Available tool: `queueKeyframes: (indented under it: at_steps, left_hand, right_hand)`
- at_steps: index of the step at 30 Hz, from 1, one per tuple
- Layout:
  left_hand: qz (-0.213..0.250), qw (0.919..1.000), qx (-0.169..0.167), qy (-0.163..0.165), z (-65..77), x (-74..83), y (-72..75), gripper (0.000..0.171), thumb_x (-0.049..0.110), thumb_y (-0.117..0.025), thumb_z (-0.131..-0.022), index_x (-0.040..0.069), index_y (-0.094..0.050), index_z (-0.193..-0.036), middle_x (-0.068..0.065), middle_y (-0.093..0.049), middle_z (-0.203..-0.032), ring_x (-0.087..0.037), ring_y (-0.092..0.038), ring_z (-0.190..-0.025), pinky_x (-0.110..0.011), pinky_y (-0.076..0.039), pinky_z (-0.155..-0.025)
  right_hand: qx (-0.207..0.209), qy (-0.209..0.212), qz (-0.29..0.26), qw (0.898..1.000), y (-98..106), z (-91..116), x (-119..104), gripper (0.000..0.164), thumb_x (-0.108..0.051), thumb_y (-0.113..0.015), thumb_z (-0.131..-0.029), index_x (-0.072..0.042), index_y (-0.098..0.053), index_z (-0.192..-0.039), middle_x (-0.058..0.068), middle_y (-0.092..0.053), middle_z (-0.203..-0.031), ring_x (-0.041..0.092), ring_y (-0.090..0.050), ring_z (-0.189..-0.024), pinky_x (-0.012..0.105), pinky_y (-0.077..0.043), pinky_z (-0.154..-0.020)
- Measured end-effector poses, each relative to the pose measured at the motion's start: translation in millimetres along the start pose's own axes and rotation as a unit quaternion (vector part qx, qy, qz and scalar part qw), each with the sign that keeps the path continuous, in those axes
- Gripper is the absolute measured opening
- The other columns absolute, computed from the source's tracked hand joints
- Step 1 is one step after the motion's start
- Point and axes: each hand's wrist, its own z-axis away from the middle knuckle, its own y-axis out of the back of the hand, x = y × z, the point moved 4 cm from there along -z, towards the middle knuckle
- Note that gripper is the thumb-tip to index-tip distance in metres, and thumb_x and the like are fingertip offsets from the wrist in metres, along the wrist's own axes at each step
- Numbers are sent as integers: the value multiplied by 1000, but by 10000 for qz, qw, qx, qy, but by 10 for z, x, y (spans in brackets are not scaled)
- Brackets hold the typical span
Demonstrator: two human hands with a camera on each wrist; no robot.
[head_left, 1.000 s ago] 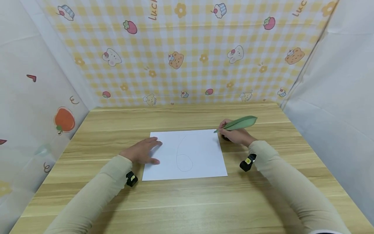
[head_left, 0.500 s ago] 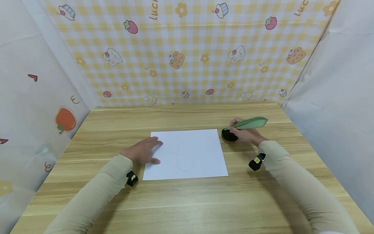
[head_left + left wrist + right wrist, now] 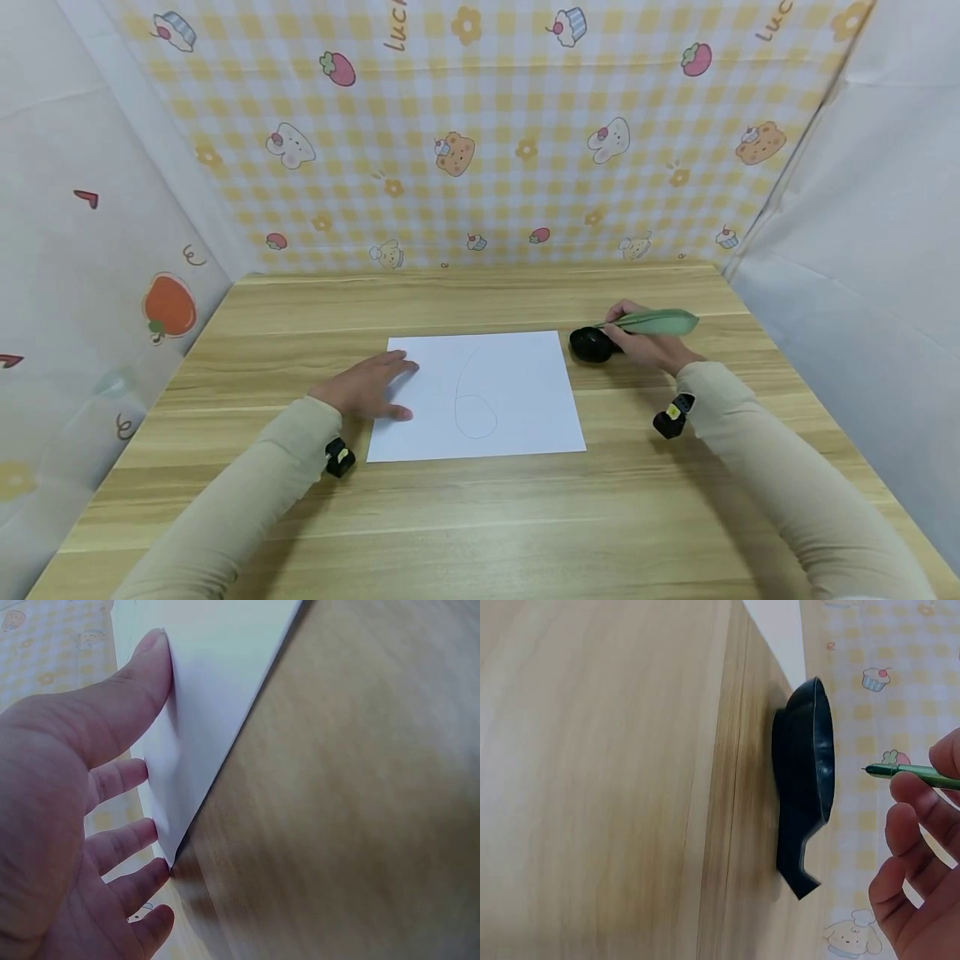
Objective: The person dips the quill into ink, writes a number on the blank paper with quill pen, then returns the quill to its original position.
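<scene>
A white sheet of paper (image 3: 528, 400) lies on the wooden table, with a thin looping line drawn on it like a figure 6. My left hand (image 3: 363, 387) rests at the sheet's left edge, fingers spread, the thumb (image 3: 146, 675) on the paper in the left wrist view. To the right of the sheet, my right hand (image 3: 643, 340) pinches a green leaf-shaped pen (image 3: 667, 322) between thumb and forefinger. Its fine tip shows in the right wrist view, pointing toward a small black dish (image 3: 799, 761) with a short bent handle. The other right fingers curl loosely.
The wooden table (image 3: 480, 517) reaches back to a yellow checked cloth (image 3: 495, 108) with cartoon prints. White cloth walls stand at the left (image 3: 67, 275) and right (image 3: 870, 208). Black cameras are strapped to both wrists.
My right hand has moved right with the pen, away from the sheet's upper right corner and past the black dish, uncovering it. My left hand and the paper have stayed in place.
</scene>
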Motion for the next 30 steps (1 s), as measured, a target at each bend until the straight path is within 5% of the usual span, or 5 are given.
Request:
queueKeyframes:
  at_steps: [7, 11, 15, 18, 30]
  left_hand:
    - [-4, 10000, 43, -56, -9, -6, -5, 82, 47, -74, -81, 4, -42, -144, -28, -29, -151, -45, -26, -139, -57, -24, -111]
    - [4, 10000, 34, -41, -7, -6, -9, 82, 47, -75, -82, 4, -42, -144, -27, -29, -152, -44, -26, -139, -57, -24, -111]
    - [48, 10000, 24, -40, -8, 3, -9, 82, 45, -75, -82, 3, -42, -144, -27, -29, -152, -44, -26, -139, -56, -24, -112]
    - [79, 10000, 22, -25, -8, 4, -7, 82, 45, -75, -82, 3, -42, -144, -27, -28, -152, -44, -26, -139, -56, -24, -112]
    - [55, 10000, 22, 9, -10, 1, 0, 83, 46, -75, -81, 4, -42, -144, -27, -28, -152, -44, -26, -139, -57, -24, -111]
  right_hand:
    - [339, 224, 595, 9974, 69, 48, 21, 8, -15, -56, -95, -8, -57, -98, 6, -60, -82, 18, -50, -66, 29, -42, -58]
    - [754, 1035, 847, 9881, 117, 93, -45, 5, -7, -62, -89, -5, -59, -93, 3, -63, -76, 12, -50, -59, 28, -43, -53]
    - [997, 1992, 1106, 9686, 138, 132, -81, 11, 3, -67, -82, -1, -59, -89, 3, -64, -71, 8, -51, -56, 26, -44, -49]
    - [938, 2274, 1321, 9602, 141, 147, -66, 14, 6, -68, -80, 0, -60, -90, 4, -65, -73, 9, -54, -57, 28, -46, -50]
    - [376, 1866, 2275, 9550, 84, 156, 104, 14, 1, -66, -84, -6, -63, -96, 3, -67, -82, 17, -61, -69, 39, -52, -60]
